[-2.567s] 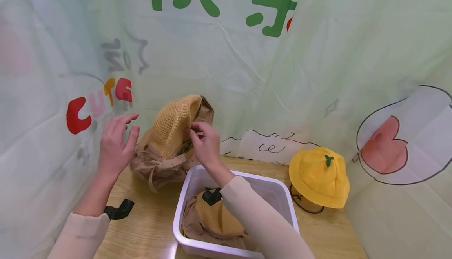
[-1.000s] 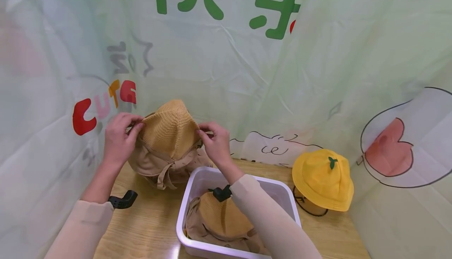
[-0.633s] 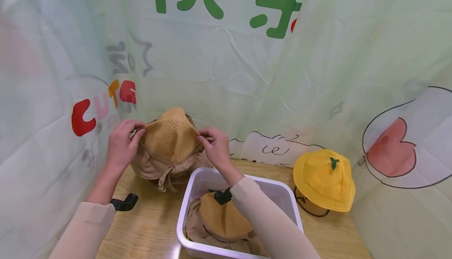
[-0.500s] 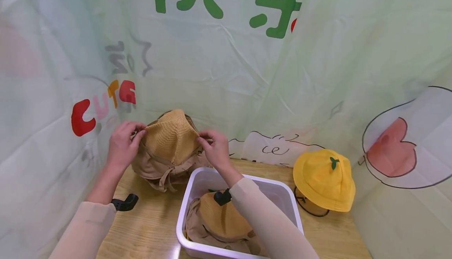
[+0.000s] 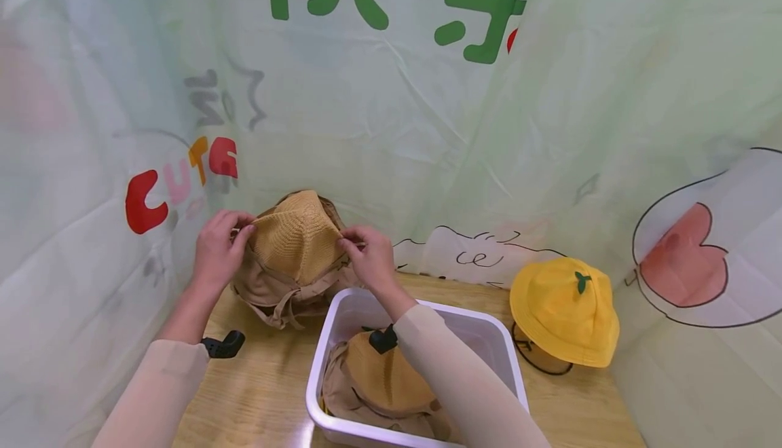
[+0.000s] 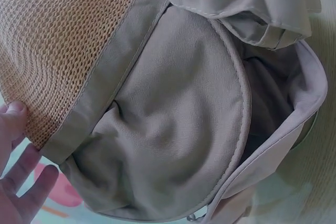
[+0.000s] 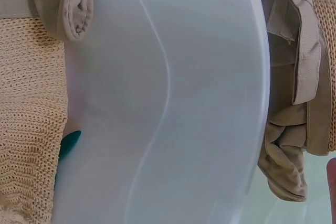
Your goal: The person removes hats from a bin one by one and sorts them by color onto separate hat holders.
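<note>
A tan sun hat (image 5: 297,237) with a knitted straw part, a brown cloth brim and a tied bow is at the back left of the table. My left hand (image 5: 218,248) pinches the left edge of the knit between thumb and index finger; in the left wrist view its other fingers (image 6: 31,190) are spread. The right edge is pinched by my right hand (image 5: 371,258). In the right wrist view, only a sliver of that hand and part of the held hat (image 7: 299,77) show at the right edge.
A white plastic bin (image 5: 316,366) stands in front, holding a similar hat (image 5: 385,373), partly hidden by my right forearm. At right, a yellow bucket hat (image 5: 565,312) with a green sprout sits over a wire stand (image 5: 540,360). Printed curtains (image 5: 391,136) hang around the table.
At first only my right hand held the hat, and my left was apart from it. Then the hat turned, bow forward, and both hands took its edges. It has since come down slightly.
</note>
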Demonstrator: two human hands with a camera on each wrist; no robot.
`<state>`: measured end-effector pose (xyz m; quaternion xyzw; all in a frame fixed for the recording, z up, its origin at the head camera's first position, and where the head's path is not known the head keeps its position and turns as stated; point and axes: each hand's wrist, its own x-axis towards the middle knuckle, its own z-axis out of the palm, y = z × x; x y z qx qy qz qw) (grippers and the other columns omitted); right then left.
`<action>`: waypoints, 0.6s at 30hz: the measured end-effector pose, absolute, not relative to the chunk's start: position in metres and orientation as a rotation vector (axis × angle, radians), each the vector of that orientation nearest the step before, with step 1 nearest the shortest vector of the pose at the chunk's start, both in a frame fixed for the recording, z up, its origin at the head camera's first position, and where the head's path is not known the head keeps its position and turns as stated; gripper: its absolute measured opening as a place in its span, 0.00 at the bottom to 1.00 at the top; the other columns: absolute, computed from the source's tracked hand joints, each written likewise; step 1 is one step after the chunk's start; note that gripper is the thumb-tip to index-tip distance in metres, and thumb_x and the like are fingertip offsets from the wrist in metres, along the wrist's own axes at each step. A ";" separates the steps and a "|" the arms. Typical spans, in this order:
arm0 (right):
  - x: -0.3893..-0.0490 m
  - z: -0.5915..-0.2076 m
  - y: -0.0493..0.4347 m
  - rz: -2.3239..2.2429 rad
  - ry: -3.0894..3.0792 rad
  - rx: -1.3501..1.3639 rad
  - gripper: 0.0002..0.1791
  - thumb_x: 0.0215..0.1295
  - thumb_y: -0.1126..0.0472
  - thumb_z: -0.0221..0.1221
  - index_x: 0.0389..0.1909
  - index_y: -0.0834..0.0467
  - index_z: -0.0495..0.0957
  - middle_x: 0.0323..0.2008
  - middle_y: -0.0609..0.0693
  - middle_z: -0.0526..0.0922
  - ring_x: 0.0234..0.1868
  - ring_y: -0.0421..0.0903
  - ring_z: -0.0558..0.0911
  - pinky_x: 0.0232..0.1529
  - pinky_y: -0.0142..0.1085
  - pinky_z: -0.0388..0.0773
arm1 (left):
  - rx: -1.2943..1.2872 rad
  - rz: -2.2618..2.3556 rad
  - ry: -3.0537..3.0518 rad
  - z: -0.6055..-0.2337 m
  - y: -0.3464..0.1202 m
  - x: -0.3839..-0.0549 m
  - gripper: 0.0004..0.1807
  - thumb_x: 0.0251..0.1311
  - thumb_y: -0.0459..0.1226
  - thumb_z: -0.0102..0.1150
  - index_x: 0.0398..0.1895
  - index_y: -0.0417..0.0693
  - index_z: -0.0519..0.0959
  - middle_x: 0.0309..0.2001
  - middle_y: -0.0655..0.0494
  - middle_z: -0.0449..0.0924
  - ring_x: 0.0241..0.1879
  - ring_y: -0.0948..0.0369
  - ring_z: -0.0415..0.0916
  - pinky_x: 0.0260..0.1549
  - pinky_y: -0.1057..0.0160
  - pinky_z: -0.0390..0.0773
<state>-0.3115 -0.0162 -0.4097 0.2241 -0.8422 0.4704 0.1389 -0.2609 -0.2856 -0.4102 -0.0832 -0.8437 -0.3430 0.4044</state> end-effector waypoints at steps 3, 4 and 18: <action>-0.314 -0.412 -0.014 1.338 -2.465 0.637 0.07 0.66 0.59 0.65 0.42 0.56 0.86 0.39 0.47 0.88 0.41 0.42 0.85 0.42 0.31 0.82 | -0.211 -0.878 -2.134 -0.413 -0.284 -0.264 0.03 0.63 0.28 0.63 0.38 0.37 0.82 0.36 0.44 0.80 0.37 0.48 0.80 0.35 0.67 0.72; -0.315 -0.413 -0.014 1.331 -2.471 0.633 0.07 0.66 0.59 0.65 0.42 0.56 0.86 0.39 0.47 0.88 0.41 0.42 0.85 0.42 0.32 0.83 | -0.211 -0.879 -2.136 -0.414 -0.284 -0.265 0.03 0.63 0.28 0.63 0.38 0.37 0.82 0.36 0.44 0.80 0.36 0.48 0.80 0.35 0.67 0.72; -0.323 -0.419 -0.019 1.271 -2.614 0.556 0.06 0.67 0.58 0.65 0.41 0.54 0.86 0.36 0.47 0.88 0.39 0.43 0.84 0.44 0.38 0.80 | -0.188 -0.948 -2.436 -0.432 -0.281 -0.279 0.08 0.75 0.36 0.49 0.49 0.42 0.74 0.37 0.43 0.82 0.31 0.47 0.74 0.36 0.47 0.72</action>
